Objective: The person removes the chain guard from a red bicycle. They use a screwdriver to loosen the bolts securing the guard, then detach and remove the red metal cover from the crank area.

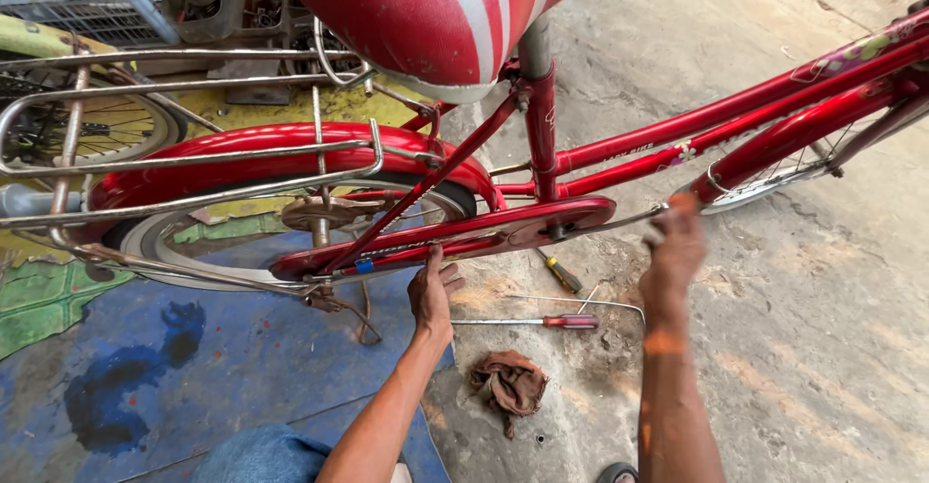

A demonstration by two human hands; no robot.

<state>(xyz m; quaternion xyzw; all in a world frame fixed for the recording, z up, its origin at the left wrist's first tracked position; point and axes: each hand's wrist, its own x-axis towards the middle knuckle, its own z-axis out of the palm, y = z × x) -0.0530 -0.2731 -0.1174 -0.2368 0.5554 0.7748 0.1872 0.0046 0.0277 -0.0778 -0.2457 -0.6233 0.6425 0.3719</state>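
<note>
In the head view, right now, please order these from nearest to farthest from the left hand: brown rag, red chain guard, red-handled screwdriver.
1. red chain guard: touching the left hand, just above it.
2. red-handled screwdriver: on the ground, to its right.
3. brown rag: on the ground, lower right.

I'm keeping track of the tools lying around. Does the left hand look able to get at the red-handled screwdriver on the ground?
Probably yes: the left hand rests at the chain guard, the red-handled screwdriver lies just beside it on open concrete.
</note>
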